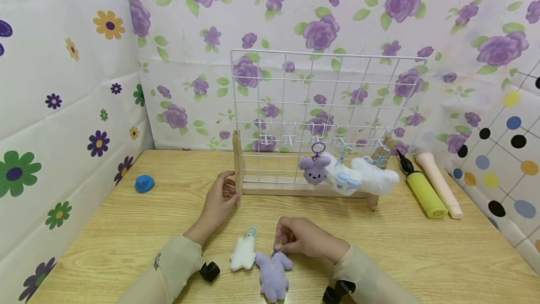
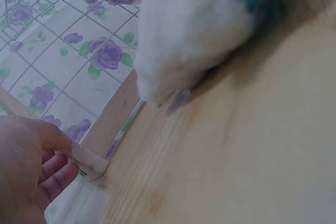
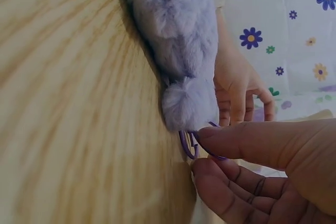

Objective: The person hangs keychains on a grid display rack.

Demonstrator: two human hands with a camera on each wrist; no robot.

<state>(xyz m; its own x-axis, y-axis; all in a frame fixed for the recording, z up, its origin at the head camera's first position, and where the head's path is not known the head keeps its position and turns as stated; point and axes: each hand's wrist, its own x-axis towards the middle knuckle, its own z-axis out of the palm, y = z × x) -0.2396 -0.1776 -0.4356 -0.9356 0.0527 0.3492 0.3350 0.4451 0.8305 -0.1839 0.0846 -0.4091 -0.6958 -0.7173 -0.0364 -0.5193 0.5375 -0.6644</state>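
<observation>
My right hand [image 1: 310,238] pinches the purple ring [image 1: 277,244] of a purple plush keychain [image 1: 273,276] lying on the table. The right wrist view shows thumb and fingertips at that ring [image 3: 188,145], beside the furry purple plush [image 3: 178,30]. Just left of it in the head view is a white plush keychain [image 1: 243,252] with a light blue ring [image 1: 251,232]. My left hand [image 1: 217,205] touches the left wooden post [image 1: 237,168] of a white grid rack [image 1: 295,156], fingers loosely bent. Up close, the left thumb rests against the wooden foot [image 2: 89,158].
On the rack's hooks hang a purple plush head [image 1: 315,169] and fluffy white plushes [image 1: 373,176] with blue rings. A small blue duck [image 1: 144,183] sits at the left. Right of the rack lie a yellow-green pump [image 1: 426,194] and a pale pink tube [image 1: 440,184].
</observation>
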